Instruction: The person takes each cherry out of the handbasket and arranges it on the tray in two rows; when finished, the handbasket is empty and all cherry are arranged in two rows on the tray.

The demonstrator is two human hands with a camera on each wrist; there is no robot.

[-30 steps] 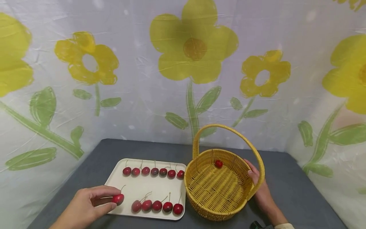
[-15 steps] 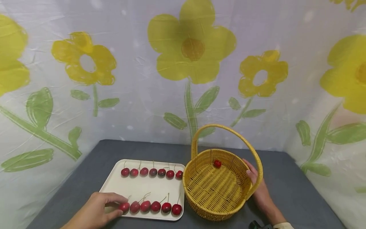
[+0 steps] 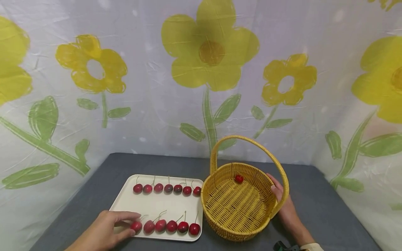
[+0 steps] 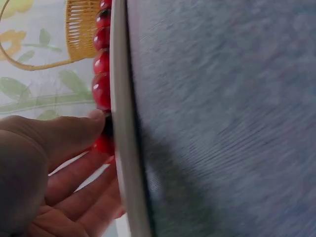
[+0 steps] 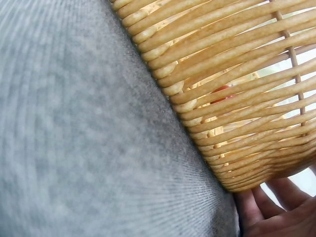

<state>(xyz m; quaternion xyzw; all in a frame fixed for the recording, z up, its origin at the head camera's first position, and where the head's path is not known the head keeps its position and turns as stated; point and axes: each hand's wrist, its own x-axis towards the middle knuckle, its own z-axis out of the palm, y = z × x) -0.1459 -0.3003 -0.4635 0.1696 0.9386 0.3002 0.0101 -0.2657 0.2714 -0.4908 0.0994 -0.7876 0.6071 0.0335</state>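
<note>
My left hand (image 3: 110, 228) is at the front left of the white tray (image 3: 157, 204). Its thumb and index finger stand slightly parted around a red cherry (image 3: 136, 226), the leftmost of the front row; the thumb is right at its side in the left wrist view. More stemmed cherries (image 3: 171, 226) continue that row to the right. My right hand (image 3: 284, 202) grips the right side of the yellow woven basket (image 3: 216, 228), thumb over the rim and fingers outside. Inside the basket, by its back wall, lies a single cherry (image 3: 239, 179).
Along the tray's back edge runs another row of cherries (image 3: 158, 188), stems up. The basket stands against the tray's right end, its tall arched handle (image 3: 251, 140) rising above it. Tray and basket stand on a grey table (image 3: 314, 198), with a flower-printed curtain (image 3: 150, 104) behind.
My left hand has brought the cherry down and right to the left end of the front row, and its index finger has since lifted a little. The right hand stays on the basket.
</note>
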